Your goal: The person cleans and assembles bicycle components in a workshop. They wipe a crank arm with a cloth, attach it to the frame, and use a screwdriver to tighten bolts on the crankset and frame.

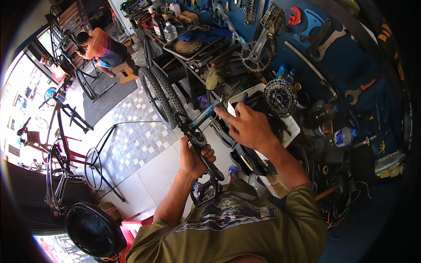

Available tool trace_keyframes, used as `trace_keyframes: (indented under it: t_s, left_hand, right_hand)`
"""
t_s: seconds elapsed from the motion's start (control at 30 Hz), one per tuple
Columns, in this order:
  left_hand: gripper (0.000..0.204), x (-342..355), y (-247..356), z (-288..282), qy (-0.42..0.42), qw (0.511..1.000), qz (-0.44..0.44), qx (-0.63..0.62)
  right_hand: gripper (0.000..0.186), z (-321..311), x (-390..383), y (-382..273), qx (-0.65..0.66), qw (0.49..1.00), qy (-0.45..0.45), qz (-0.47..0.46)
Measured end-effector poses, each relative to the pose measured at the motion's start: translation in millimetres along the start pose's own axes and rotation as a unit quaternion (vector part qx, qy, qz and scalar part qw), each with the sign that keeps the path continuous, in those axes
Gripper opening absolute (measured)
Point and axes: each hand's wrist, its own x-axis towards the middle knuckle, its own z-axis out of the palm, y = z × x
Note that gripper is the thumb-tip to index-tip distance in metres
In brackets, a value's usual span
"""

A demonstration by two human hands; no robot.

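My left hand [194, 160] is closed round a black crankset, just below its chainring [198, 136]; a pedal [206, 192] hangs at the lower end. A metal spindle [202, 116] with a bluish greasy look sticks up and right from the chainring. My right hand [247, 125] is beside the spindle's far end, index finger stretched out to it and apparently touching, the other fingers loosely bent and apart. Behind that hand lies a white perforated basket [287, 138] with a large cassette [279, 97] at its upper edge.
A cluttered bench with a metal tray [186, 48] and bottles runs along the back, beside a blue tool board [333, 70]. Bicycle tires [161, 94] lean against it. A co-worker [105, 50] sits at upper left by a bicycle. Left are a bike frame [61, 144] and red chair [130, 228].
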Motion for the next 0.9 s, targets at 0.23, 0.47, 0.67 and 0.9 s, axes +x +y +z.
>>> trace_keyframes:
  t_s: [0.23,0.47,0.67,0.9]
  left_hand:
    - [0.055,-3,2,-6,-0.001,1.000,0.013,0.018]
    - [0.044,-5,-1,-7,0.009,0.998,0.033,0.057]
    - [0.043,-3,-4,-3,0.010,0.997,0.046,0.068]
    - [0.044,-6,-1,-6,-0.006,0.997,0.046,0.060]
  right_hand:
    - [0.072,-4,9,-9,-0.048,0.998,-0.013,0.042]
    - [0.049,-10,12,-10,-0.089,0.996,0.010,0.003]
    - [0.044,-8,11,-10,-0.093,0.995,0.026,-0.020]
    - [0.045,-22,12,-5,-0.075,0.996,0.025,0.032]
